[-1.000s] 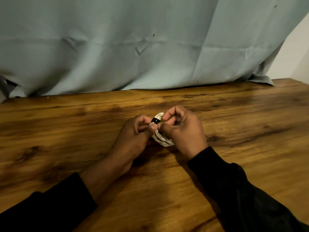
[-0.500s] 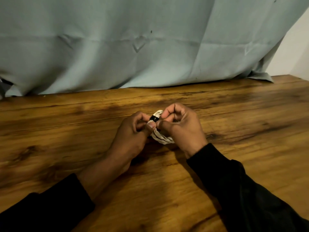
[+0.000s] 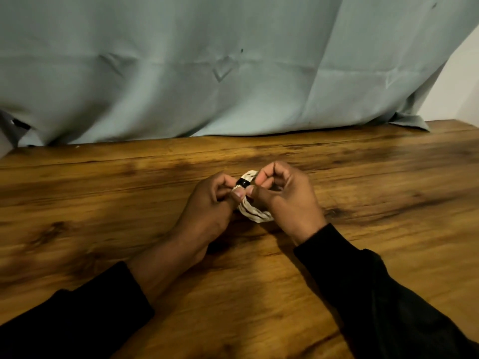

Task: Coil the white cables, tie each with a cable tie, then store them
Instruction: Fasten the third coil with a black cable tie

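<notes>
White cable [image 3: 252, 212], wound into a small coil, sits between both hands just above the wooden table [image 3: 103, 203], and I use that coil as my landmark. I see the left hand [image 3: 210, 206] coming in from the coil's left with its forearm lying across the table, fingers curled inward and the thumb pressed up against the coil's upper left part. The right hand [image 3: 285, 200] closes in from the coil's right, knuckles raised, fingers bent tightly, its thumb tip meeting the left thumb at the coil. A black cable tie [image 3: 243, 183] wraps the coil near its top, right where the two thumbs and forefingers pinch. The coil's lower loops hang out below the thumbs, close to the tabletop; I cannot tell whether they touch it. Both wrists run back into black sleeves [image 3: 388, 307] toward me from the coil. Beyond the coil, a pale blue cloth [image 3: 207, 73] hangs down to the table's far edge. I see no container anywhere around the coil.
</notes>
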